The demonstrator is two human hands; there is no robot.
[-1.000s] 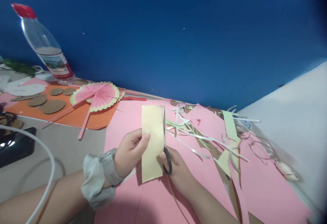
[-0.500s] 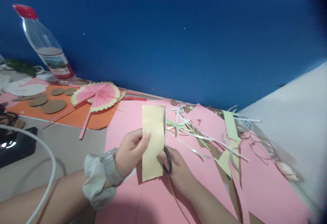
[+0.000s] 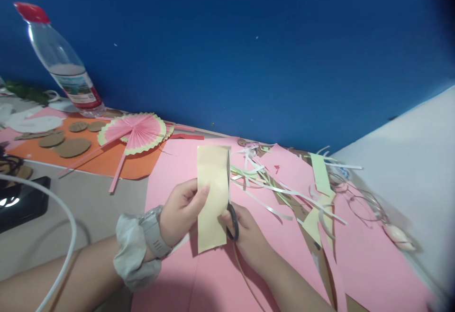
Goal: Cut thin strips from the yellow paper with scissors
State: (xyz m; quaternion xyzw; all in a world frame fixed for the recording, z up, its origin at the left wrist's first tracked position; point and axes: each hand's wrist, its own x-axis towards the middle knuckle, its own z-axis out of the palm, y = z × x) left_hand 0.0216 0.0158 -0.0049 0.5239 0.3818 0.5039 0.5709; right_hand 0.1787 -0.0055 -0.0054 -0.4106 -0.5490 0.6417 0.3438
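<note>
A pale yellow strip of paper (image 3: 213,174) stands upright in front of me, pinched at its left edge by my left hand (image 3: 183,207), thumb on the near face. My right hand (image 3: 247,236) is closed around the black handle of a pair of scissors (image 3: 232,222). The blades point away from me along the paper's right edge, and the paper partly hides them. Below both hands lies a large pink sheet (image 3: 174,264).
Thin paper offcuts (image 3: 263,179) and a green piece (image 3: 320,174) lie to the right, near a cable (image 3: 366,207). Leftward are a pink paper fan (image 3: 145,134), cardboard discs (image 3: 73,147) on an orange sheet (image 3: 138,167), a bottle (image 3: 73,82) and a black phone-like object (image 3: 24,205). A blue wall (image 3: 227,56) rises behind.
Both hands, the paper and the scissors hold almost the same position. The view has shifted very slightly, so things at the left sit a little farther left.
</note>
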